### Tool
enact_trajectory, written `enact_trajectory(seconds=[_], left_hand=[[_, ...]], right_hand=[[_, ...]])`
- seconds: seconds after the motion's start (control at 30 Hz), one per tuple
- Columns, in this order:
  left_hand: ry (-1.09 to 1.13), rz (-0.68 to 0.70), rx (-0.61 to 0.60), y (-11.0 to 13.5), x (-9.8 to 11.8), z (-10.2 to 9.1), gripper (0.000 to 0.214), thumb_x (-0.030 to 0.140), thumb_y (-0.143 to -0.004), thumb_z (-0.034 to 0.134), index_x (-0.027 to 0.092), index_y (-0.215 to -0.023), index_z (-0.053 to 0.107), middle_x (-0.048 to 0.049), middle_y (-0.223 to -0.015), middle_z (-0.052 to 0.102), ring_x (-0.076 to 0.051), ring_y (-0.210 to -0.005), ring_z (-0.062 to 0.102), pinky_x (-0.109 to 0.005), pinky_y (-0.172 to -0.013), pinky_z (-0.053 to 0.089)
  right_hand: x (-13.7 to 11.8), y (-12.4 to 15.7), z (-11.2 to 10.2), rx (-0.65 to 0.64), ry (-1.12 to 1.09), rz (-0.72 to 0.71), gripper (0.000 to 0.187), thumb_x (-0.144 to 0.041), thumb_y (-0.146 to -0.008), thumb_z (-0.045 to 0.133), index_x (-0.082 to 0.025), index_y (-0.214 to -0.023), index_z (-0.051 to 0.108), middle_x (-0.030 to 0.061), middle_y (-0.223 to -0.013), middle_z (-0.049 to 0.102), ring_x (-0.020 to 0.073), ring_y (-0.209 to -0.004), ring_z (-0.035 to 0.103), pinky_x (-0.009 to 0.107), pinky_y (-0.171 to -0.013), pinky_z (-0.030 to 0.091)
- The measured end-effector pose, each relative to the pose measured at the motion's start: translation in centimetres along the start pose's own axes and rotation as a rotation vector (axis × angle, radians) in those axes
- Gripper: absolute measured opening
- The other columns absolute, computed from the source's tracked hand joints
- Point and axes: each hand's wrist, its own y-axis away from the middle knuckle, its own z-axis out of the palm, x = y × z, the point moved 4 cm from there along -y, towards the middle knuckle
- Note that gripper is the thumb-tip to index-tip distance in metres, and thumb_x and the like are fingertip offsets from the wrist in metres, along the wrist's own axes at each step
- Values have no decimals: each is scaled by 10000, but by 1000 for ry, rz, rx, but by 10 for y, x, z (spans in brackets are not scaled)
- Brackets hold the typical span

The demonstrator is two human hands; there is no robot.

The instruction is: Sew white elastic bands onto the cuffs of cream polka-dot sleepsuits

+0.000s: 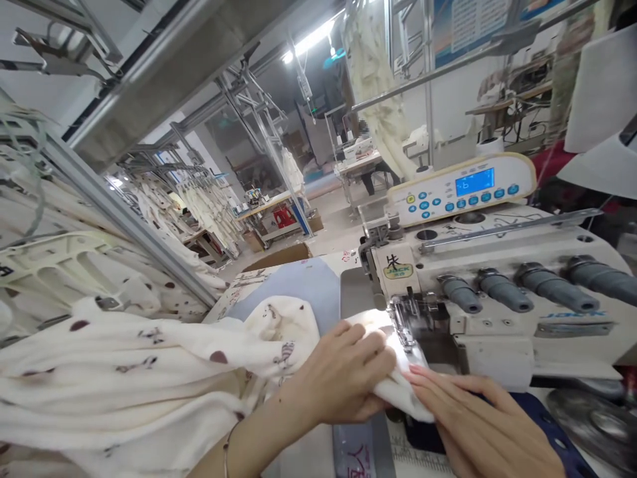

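A white fabric piece (405, 397) lies under the lit presser foot (405, 332) of an overlock sewing machine (492, 325). My left hand (343, 372) grips this fabric just left of the foot, its fingers curled into it. On the near side of the foot, my right hand (488, 411) lies with fingers stretched out, their tips resting on the fabric's edge. A large cream garment (169, 365) with brown spots and small printed figures spreads over the left of the table, one end bunched beside my left hand.
A control panel (462, 189) with a blue screen tops the machine, above several grey tension knobs (557, 289). At left, a metal rail (119, 206) slants past hanging garments and a pale plastic hanger (64, 255). Other sewing tables (358, 159) and a partly visible person stand farther back.
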Motion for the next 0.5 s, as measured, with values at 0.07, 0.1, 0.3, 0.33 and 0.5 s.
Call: enact_trajectory(seconds=[0.07, 0.1, 0.3, 0.33, 0.5], left_hand=[[-37, 0, 29, -3, 6, -5, 181, 331, -857, 508, 154, -823, 525, -55, -866, 594, -179, -760, 491, -340, -700, 379], [-33, 21, 56, -4, 13, -7, 144, 267, -849, 516, 164, -750, 503, -32, -754, 566, -164, -703, 473, -334, -679, 367], [122, 208, 69, 2, 64, -13, 185, 157, -833, 503, 199, -657, 465, -7, -717, 564, -125, -680, 469, -305, -642, 353], [129, 188, 64, 4, 63, -14, 153, 185, -818, 513, 197, -670, 472, -7, -717, 565, -130, -686, 469, -311, -649, 358], [205, -4, -57, 12, 31, -16, 331, 323, -700, 550, 149, -981, 533, -64, -1030, 613, -194, -854, 494, -356, -744, 392]], right_hand=[[2, -6, -3, 50, -26, 25, 409, 62, -822, 492, -122, -1178, 576, 67, -1060, 666, 155, -1030, 624, 267, -846, 520], [2, -7, -5, 50, -36, 35, 411, 62, -824, 490, -121, -1181, 578, 76, -1070, 662, 158, -1045, 618, 280, -856, 515], [-11, 22, -11, -158, 7, -86, 346, -113, -892, 422, -129, -1206, 566, 68, -1210, 598, 142, -1123, 573, 244, -940, 486], [-12, 27, -11, -163, 27, -91, 347, -122, -895, 421, -138, -1210, 567, 54, -1219, 593, 131, -1111, 579, 225, -939, 482], [-18, 29, -9, -62, 86, -38, 433, -14, -895, 348, -126, -1273, 526, 47, -1222, 590, 127, -1121, 570, 281, -1052, 394]])
